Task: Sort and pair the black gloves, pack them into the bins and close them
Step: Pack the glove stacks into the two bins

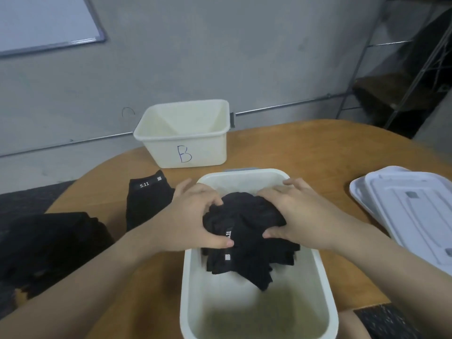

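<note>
Over the near bin's (188,285) rim, both hands (193,216) grip bundled gloves (247,231).

The far bin (183,135) carried a handwritten blue letter "B" on its near wall. The black glove (146,199) lying flat on the surface bore a white "5.11" mark and a small square logo on its cuff. The bundled gloves (244,231) showed a partial "11" and a similar square logo.

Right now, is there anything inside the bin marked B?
No. The bin marked B shows only its bare pale inside, while both hands hold the bundle of black gloves over the nearer bin.
</note>
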`<state>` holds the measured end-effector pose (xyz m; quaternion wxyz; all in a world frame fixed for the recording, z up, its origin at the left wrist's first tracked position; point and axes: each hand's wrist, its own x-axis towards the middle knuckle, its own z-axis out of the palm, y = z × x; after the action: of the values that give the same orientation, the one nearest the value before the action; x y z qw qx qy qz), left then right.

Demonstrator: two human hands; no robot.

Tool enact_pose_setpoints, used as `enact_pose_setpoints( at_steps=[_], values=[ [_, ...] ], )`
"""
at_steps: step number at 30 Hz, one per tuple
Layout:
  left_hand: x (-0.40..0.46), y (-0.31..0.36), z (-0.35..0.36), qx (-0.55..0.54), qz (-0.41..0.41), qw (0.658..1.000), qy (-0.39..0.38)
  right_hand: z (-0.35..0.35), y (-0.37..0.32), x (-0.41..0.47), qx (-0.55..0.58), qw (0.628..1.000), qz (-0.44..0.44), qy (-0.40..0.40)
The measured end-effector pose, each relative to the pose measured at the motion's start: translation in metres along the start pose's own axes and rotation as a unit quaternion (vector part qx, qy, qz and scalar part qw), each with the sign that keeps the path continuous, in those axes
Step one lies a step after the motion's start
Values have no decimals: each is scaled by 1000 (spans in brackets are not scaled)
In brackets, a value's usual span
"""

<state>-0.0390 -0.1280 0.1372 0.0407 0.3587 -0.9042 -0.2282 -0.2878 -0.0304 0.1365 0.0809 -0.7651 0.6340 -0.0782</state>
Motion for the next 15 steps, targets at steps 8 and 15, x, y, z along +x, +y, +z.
enact_pose_setpoints(
  at_steps=[8, 15],
  values=[
    [7, -4, -9, -5, 4, 995, -95, -4, -2, 2, 89, 989, 14, -119],
    [24, -1, -23, 9, -17, 986, -167, -13, -6, 14, 92, 976, 25, -198]
  ],
)
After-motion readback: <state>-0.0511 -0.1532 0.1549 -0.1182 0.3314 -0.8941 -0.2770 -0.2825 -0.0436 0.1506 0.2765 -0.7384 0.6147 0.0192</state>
